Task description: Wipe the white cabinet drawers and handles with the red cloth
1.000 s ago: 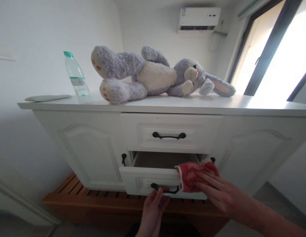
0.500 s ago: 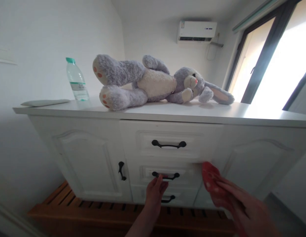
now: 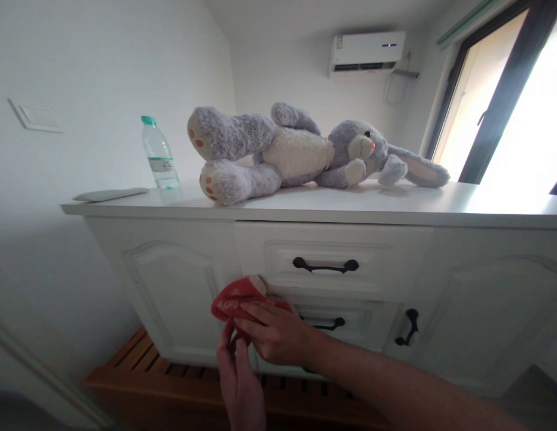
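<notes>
- Holds a red cloth (image 3: 236, 299) w/ white marks in the R hand (image 3: 278, 332), low down & a bit to the L.
- Bends R fingers close tog. over the red cloth. Can't see the R thumb.
- Has the red cloth over the line btwn the L door (image 3: 166, 299) & the mid. drawer (image 3: 368, 317), nr the drawer's top L corner.
- Has the L hand (image 3: 237, 374) just under the red cloth, w/ fingers up & tips right at the low edge. Can't tell if pinching the cloth or just touching.
- Reaches in w/ the R arm (image 3: 372, 374) from the low R, in front of the white cabinet (image 3: 372, 218), hiding part of the mid. drawer & its black handle (image 3: 338, 324).
- Above that, the top drawer (image 3: 278, 257), closed, w/ its own black handle.
- To the R, the R door (image 3: 480, 311) w/ one more black handle.
- Up on the cabinet, a big gray bunny toy (image 3: 300, 152) on its side, feet to the L, ears to the R.
- L of the toy, a clear bottle (image 3: 159, 155) w/ a green cap, standing up; nr that, a flat gray thing (image 3: 110, 195).
- Down below, brown wood slats (image 3: 139, 353).
- At the back, a white AC (image 3: 368, 54) high on the wall; to the R, a bright window (image 3: 493, 108).
</notes>
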`<state>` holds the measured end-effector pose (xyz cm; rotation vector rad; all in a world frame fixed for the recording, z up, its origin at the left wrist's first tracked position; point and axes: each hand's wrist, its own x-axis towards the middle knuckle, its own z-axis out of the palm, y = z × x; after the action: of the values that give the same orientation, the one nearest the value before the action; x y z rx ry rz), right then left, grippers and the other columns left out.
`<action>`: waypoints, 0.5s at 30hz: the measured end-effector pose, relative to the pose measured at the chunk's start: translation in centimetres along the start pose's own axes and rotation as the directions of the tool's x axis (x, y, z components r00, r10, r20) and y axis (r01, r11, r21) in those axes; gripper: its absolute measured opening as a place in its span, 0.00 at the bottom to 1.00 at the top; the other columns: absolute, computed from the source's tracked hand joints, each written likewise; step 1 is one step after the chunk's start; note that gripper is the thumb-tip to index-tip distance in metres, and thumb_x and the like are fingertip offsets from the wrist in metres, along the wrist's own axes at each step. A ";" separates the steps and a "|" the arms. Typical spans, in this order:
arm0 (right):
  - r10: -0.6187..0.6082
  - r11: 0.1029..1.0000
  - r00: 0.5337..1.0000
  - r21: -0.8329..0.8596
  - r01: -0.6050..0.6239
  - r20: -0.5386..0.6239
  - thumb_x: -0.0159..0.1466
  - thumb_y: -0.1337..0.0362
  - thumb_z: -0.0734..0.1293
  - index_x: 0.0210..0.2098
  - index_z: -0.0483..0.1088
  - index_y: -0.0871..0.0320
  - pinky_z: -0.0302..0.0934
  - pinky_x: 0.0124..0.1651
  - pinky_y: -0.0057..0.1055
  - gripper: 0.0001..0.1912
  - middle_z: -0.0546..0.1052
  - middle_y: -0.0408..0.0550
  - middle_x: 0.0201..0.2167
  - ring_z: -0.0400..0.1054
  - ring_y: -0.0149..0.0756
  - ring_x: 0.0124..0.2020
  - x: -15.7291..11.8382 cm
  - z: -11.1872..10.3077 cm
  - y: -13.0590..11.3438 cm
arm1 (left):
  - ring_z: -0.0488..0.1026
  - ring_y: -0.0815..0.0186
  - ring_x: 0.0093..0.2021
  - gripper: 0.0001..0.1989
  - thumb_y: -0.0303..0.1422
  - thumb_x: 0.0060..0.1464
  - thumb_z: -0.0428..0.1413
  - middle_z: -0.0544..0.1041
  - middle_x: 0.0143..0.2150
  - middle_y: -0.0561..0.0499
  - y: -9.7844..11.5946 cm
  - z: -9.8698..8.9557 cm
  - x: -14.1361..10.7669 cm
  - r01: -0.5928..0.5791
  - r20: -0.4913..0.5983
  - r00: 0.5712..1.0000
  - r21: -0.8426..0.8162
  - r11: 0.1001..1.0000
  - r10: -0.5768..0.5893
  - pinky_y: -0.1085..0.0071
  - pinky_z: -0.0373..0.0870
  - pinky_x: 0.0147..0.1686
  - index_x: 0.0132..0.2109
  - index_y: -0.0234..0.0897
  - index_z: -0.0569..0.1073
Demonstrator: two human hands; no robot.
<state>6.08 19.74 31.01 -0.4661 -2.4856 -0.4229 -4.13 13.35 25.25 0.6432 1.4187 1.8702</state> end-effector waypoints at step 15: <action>0.013 0.991 0.985 -0.135 0.010 0.171 0.69 0.66 0.64 0.54 0.70 0.69 0.54 0.70 0.40 0.17 0.76 0.55 0.53 0.63 0.43 0.61 -11.7 -3.0 4.6 | 0.48 0.60 0.75 0.34 0.42 0.62 0.50 0.52 0.77 0.40 -5.2 7.1 -6.8 0.130 0.445 0.881 0.102 0.986 -0.162 0.65 0.42 0.74 0.69 0.28 0.57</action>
<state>18.47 19.95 27.45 -0.5804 -2.6322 -0.5756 6.62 13.34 22.42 0.9119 1.1884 1.4358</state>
